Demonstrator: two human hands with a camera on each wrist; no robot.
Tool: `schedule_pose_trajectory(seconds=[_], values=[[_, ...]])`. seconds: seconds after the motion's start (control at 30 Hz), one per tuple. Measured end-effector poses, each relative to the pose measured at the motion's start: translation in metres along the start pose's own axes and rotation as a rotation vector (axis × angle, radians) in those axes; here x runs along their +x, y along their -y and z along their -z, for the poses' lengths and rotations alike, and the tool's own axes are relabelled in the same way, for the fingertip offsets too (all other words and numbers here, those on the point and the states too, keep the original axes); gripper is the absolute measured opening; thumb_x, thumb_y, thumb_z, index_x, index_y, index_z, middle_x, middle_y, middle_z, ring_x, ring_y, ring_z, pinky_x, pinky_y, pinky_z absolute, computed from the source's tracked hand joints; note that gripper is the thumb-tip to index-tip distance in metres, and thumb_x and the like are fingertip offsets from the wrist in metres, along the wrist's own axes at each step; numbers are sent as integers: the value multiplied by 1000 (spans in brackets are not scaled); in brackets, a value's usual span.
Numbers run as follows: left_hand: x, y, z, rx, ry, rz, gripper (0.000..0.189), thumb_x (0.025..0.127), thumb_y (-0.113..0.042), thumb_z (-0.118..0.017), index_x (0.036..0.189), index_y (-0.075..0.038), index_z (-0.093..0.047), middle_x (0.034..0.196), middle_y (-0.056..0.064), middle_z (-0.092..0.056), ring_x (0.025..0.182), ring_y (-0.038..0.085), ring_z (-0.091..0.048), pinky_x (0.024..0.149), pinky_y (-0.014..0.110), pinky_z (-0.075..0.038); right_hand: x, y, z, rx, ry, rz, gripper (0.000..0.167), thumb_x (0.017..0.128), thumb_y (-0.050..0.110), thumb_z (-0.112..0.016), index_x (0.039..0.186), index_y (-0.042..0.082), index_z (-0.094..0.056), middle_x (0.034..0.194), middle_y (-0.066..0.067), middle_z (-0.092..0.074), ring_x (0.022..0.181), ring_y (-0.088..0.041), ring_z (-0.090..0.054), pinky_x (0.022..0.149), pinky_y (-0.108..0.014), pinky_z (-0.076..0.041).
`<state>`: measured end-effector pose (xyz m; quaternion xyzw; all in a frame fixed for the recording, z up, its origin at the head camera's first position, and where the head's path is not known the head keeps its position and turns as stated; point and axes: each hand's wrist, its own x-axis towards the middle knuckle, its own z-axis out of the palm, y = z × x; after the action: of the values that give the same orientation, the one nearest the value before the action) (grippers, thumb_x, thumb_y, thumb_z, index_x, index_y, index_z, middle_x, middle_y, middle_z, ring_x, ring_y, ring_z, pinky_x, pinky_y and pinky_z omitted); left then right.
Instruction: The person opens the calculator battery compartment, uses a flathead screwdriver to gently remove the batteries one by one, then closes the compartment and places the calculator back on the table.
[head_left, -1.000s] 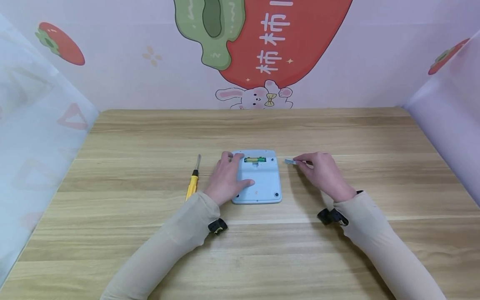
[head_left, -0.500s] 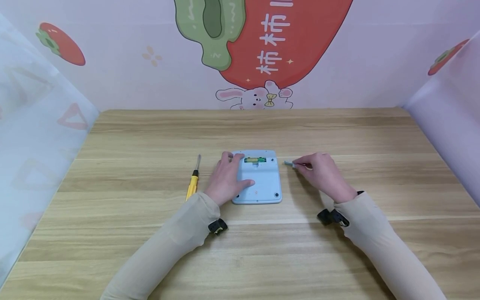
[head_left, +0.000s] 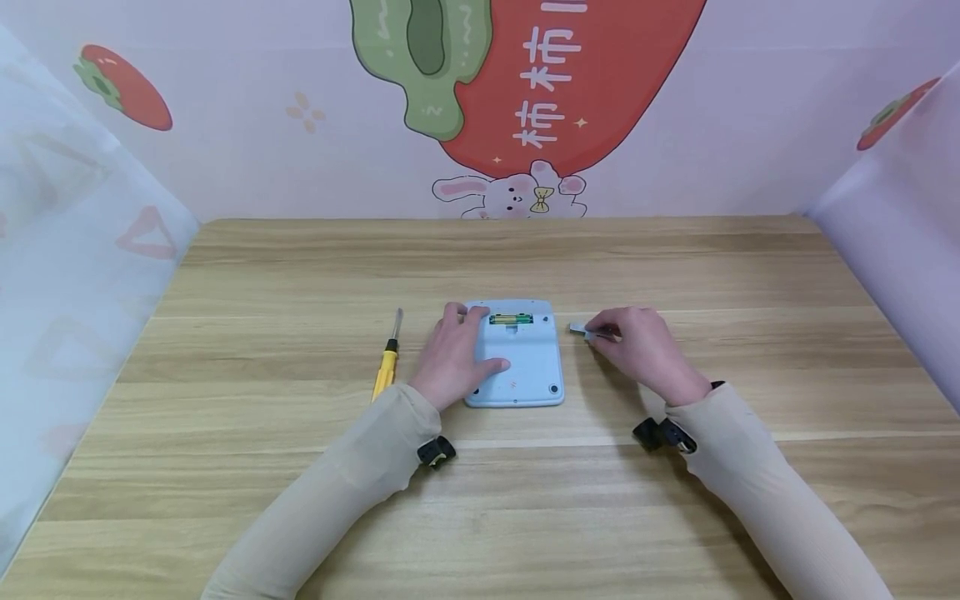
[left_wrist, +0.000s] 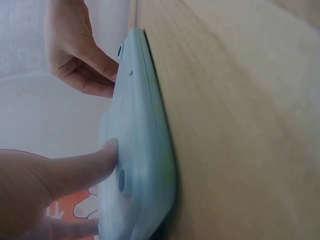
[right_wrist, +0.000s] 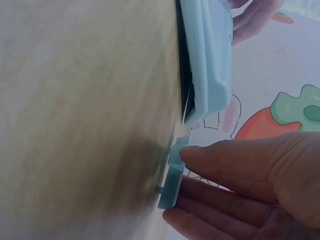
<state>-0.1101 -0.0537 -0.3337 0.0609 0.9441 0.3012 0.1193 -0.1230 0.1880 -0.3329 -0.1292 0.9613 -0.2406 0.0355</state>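
Note:
A light-blue calculator (head_left: 528, 367) lies on its face, its back and an uncovered battery compartment upward. One green battery (head_left: 512, 319) sits in that compartment. My left hand (head_left: 450, 354) rests on the left side of the calculator, fingers spread; in the left wrist view the thumb (left_wrist: 85, 167) presses on the back near a round foot. Just right of the calculator, my right hand (head_left: 637, 342) pinches a small light-blue battery cover (right_wrist: 172, 182) between thumb and fingers. The cover is apart from the calculator, low over the table, partly hidden by the fingers.
A screwdriver (head_left: 386, 364) with a yellow handle lies left of the left hand, its tip pointing away. Under everything is a wood-grain table (head_left: 525, 508). A printed backdrop (head_left: 247, 167) rises along the back edge, with pale sheets at both sides.
The battery cover has turned in my right hand's fingers and shifted slightly nearer to me. My left hand and the calculator have stayed in place.

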Motion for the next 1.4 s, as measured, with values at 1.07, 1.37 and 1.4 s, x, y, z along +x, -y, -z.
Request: schedule_pose_trajectory(seconds=[1.07, 1.37, 1.4], values=[[0, 0, 0, 4, -8, -7, 74, 82, -29, -77, 144, -11, -40, 142, 18, -35, 111, 29, -48, 92, 41, -46, 2, 4, -1, -29, -1, -39, 25, 86, 6, -69, 109, -4, -67, 110, -23, -66, 98, -35, -63, 84, -50, -50], [0, -1, 1, -1, -6, -4, 74, 82, -29, -77, 144, -11, -40, 142, 18, -34, 111, 30, -48, 93, 41, -46, 4, 10, -5, -10, -22, -4, 29, 87, 10, -68, 114, -2, -65, 117, -22, -64, 105, -36, -61, 89, -51, -48], [0, -1, 1, -1, -5, -4, 74, 82, -29, -77, 144, -11, -40, 143, 18, -34, 111, 30, -48, 93, 41, -46, 4, 11, -6, -7, -25, 5, 30, 88, 10, -67, 115, -2, -65, 117, -22, -64, 105, -36, -61, 90, -51, -48]])
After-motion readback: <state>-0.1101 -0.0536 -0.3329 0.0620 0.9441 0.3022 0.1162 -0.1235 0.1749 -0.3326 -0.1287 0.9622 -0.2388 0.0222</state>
